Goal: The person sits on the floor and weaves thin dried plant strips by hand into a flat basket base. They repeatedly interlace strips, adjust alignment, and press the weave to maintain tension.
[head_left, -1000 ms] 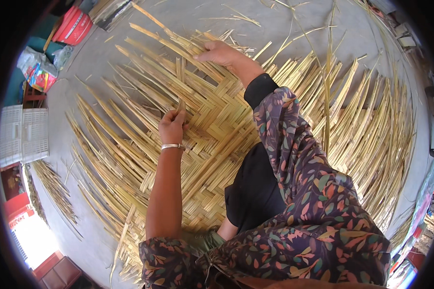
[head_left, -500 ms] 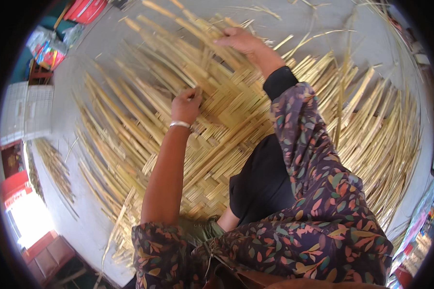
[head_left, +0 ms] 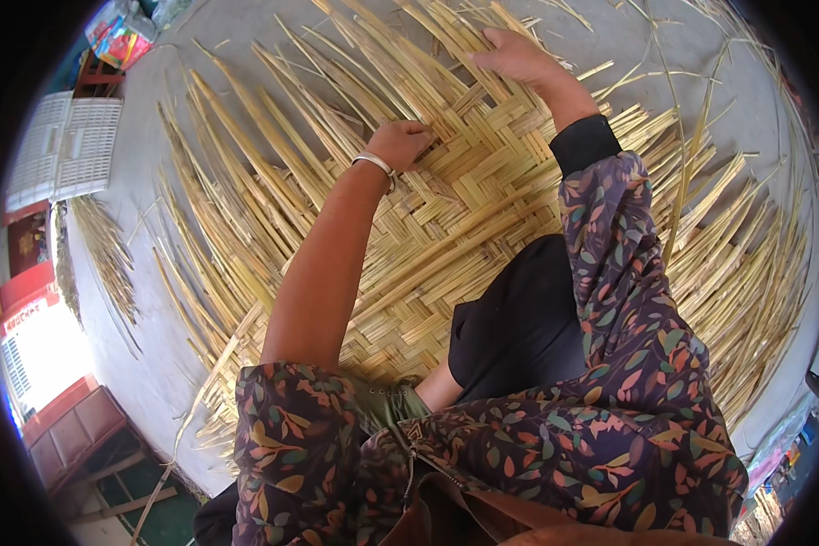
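Observation:
A mat [head_left: 496, 173] of flat yellow strips, split reed or cane by their look, lies on the floor with its middle woven in a slanting pattern. Loose strip ends fan out around it. At the far left edge of the weave, my left hand [head_left: 400, 144], with a bangle on its wrist, is closed on a strip, its fingertips pressed together. Farther off and to the right, my right hand [head_left: 523, 64] bends its fingers round a strip [head_left: 455, 36] among the far loose ends; its fingertips are partly hidden. My dark-trousered knee [head_left: 519, 309] rests over the mat.
Long loose strips [head_left: 737, 291] spread over the grey floor [head_left: 136, 273] on the right. At the left are a dry bundle of stalks [head_left: 105, 246], a white lattice panel [head_left: 86, 141] and a brown padded seat [head_left: 77, 423]. A colourful plastic bag [head_left: 118, 36] sits at the far left.
The view has shifted, so the mat and room appear moved. Both hands now show higher and farther right in the picture, still at the far strips of the mat.

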### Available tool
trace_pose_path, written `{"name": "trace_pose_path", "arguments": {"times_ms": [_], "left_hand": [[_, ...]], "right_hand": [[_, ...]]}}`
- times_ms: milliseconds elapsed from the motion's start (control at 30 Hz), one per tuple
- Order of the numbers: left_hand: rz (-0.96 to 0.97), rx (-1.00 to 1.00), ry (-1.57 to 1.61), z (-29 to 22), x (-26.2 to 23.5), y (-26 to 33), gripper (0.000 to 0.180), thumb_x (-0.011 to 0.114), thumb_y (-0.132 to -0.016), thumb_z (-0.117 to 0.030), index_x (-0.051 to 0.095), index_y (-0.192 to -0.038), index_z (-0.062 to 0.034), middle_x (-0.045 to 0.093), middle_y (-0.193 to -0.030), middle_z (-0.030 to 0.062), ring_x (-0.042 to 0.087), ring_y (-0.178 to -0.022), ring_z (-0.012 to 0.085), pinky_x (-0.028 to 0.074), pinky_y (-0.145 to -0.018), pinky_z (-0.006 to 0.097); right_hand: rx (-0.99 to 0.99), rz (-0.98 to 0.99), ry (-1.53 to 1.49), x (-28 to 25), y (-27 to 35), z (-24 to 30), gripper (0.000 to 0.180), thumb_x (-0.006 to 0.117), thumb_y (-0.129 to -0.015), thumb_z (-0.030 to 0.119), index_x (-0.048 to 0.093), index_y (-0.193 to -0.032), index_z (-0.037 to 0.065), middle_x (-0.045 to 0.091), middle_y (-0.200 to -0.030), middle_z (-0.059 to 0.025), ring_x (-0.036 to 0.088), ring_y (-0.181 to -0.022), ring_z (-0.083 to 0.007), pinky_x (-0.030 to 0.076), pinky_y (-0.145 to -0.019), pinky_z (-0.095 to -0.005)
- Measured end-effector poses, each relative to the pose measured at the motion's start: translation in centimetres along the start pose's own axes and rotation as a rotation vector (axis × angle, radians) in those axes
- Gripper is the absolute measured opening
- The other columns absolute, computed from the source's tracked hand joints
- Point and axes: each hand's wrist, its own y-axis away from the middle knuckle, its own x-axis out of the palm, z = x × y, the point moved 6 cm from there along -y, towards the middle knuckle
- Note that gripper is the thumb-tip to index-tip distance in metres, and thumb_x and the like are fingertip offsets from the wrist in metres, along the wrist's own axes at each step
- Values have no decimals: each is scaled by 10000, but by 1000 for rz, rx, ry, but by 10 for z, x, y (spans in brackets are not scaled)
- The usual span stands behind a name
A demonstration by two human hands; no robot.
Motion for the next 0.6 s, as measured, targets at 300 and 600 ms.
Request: {"name": "trace_pose_path", "arguments": {"times_ms": [300,600], "left_hand": [[-144,39,-200,1,1,-4,316,591,-818,-269,669,-1069,-93,671,-991,130,640,-914,247,514,-776,339],[-188,149,-339,-10,5,11,335,582,-811,-321,671,-1071,-129,663,-1024,135,619,-970,290,466,-867,345]], "right_hand": [[23,94,333,8,0,2,570,584,-778,341,503,-1167,-67,530,-1175,-279,507,-1103,-391,404,-915,-391],[16,53,387,-4,14,10,538,579,-780,337,519,-1126,-70,558,-1117,-274,529,-1058,-393,412,-900,-408]]}}
